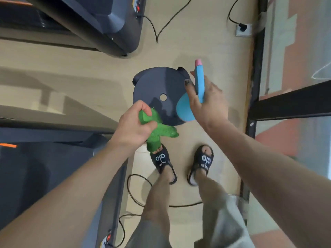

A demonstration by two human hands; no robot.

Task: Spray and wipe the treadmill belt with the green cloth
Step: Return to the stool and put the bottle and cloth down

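While your left hand (133, 125) bunches the green cloth (157, 130) and your right hand (206, 99) grips the blue spray bottle (194, 97) above the dark stool (157, 93), nothing is sprayed yet. Next, turn left to the treadmill belt (35, 176) and aim the nozzle.

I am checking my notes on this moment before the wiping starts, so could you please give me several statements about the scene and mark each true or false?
1. The left hand grips the green cloth. True.
2. The right hand holds a red spray bottle. False: the spray bottle is blue with a pink nozzle.
3. A dark round stool stands on the floor beneath the hands. True.
4. The cloth lies spread flat on the treadmill belt. False: it hangs bunched from the left hand, off the treadmill belt.
5. The person wears dark sandals. True.
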